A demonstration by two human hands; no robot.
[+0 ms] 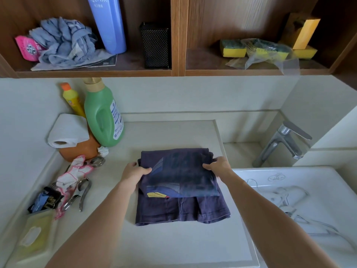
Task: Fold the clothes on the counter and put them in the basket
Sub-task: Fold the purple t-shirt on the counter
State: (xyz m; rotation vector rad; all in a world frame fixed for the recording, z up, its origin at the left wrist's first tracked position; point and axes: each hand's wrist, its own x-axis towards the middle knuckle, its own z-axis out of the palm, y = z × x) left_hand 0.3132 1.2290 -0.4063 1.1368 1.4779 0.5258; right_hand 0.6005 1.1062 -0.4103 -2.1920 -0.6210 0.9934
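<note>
On the white counter [173, 242], a dark navy printed shirt [179, 182] lies partly folded, its upper half doubled over the lower hem. The fold's left edge is pinched by the left hand [134, 174], the right edge by the right hand [219, 167]. Bottles [102, 115] and clutter are seen at left, a sink [301, 200] at right.

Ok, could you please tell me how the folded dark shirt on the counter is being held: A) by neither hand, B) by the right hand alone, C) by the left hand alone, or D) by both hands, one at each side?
D: the left hand grips the dark shirt at its left edge and the right hand grips its right edge, thumbs on top.
</note>
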